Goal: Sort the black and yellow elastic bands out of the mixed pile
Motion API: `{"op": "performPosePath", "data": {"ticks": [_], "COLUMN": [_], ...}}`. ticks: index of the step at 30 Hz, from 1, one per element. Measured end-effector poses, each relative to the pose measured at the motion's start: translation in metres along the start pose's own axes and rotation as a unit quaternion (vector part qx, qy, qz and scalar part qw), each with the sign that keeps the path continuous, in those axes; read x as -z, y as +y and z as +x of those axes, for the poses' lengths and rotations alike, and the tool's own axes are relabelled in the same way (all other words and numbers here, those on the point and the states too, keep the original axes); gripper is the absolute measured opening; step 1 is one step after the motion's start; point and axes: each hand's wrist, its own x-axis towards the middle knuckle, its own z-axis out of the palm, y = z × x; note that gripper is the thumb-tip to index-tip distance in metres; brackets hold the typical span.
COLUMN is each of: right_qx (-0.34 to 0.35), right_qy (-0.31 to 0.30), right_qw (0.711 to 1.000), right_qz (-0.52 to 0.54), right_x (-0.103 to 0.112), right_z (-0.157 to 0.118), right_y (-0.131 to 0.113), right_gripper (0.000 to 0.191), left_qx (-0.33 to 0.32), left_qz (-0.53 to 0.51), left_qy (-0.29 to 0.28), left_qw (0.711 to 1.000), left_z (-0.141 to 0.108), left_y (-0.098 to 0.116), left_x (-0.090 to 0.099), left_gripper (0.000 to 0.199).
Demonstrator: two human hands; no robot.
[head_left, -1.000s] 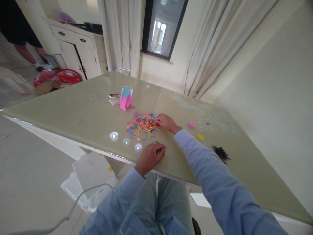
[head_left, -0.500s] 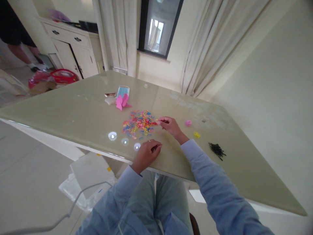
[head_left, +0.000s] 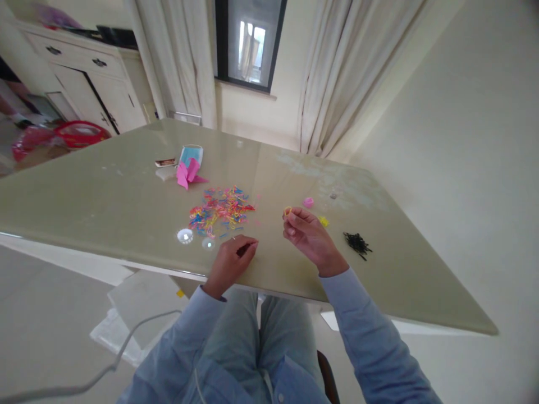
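Observation:
Pinched between the thumb and fingertips of my right hand (head_left: 306,234) is a small yellow rubber band (head_left: 287,211), raised a little above the table. My left hand (head_left: 236,258) rests near the table's front edge with its fingers curled together; whatever may be inside is hidden. Beyond it lies a loose pile of small multicoloured rubber bands (head_left: 219,210) in red, pink, blue and yellow. Right of my right hand are a small yellow heap (head_left: 324,221), a pink bunch (head_left: 309,202) and a larger heap of black bands (head_left: 357,243).
On the glossy table (head_left: 269,174), a pink folded-paper piece (head_left: 188,173), a blue face mask (head_left: 192,154) and a small packet (head_left: 165,162) lie at the back left. A faint clear item (head_left: 335,193) sits back right. A grey cable (head_left: 122,350) hangs at lower left.
My right hand has left the edge of the multicoloured pile, moving right and lifting with the yellow rubber band. My left hand stays curled by the table edge. The view has turned slightly right.

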Motion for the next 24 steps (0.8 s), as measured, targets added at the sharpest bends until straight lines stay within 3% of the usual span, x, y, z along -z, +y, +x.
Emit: {"op": "performPosePath", "data": {"ticks": [8,14,20,24], "right_qx": [0.012,0.022,0.021,0.049], "right_qy": [-0.001,0.033,0.124,0.210], "right_qw": [0.999,0.999,0.991,0.966], "right_qz": [0.032,0.021,-0.042,-0.143], "right_x": [0.015,0.038,0.080,0.110], "right_z": [-0.031,-0.049,-0.065,-0.065], "right_y": [-0.008,-0.009,-0.006,-0.006], "right_gripper": [0.021,0.020,0.023,0.029], "left_qx": [0.017,0.033,0.037,0.033], "left_qz": [0.014,0.023,0.031,0.036], "left_qy": [0.005,0.002,0.006,0.001], "left_qw": [1.000,0.999,0.999,0.999], "left_z": [-0.001,-0.001,-0.001,-0.001], "left_y": [-0.001,-0.001,-0.001,-0.002], "left_x": [0.001,0.002,0.002,0.002], "left_gripper": [0.022,0.025,0.028,0.028]}}
